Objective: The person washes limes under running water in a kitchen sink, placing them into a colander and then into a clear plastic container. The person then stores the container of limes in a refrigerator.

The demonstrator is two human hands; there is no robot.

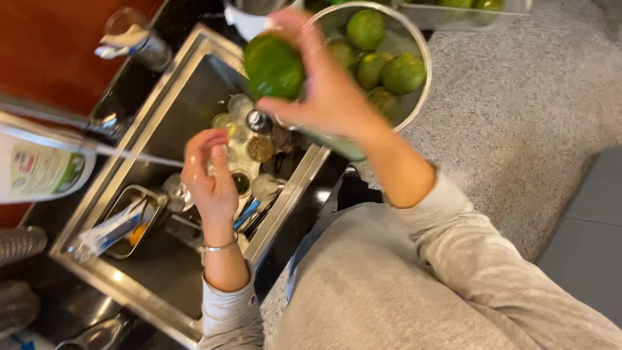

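Right hand grips a green avocado, fingers wrapped round its far side, held in the air between the sink and a metal colander. Colander sits on the grey speckled surface just right of the sink and holds more green avocados. Left hand holds nothing: fingers half curled, palm wet, hovering over the sink basin. A thin stream of water runs across from the tap side toward that hand. Below the left hand, several glass jars and cutlery lie in the basin; a small metal tray with a brush sits at the sink's left edge. Dish soap bottle stands at far left. Silver bracelet on the left wrist.
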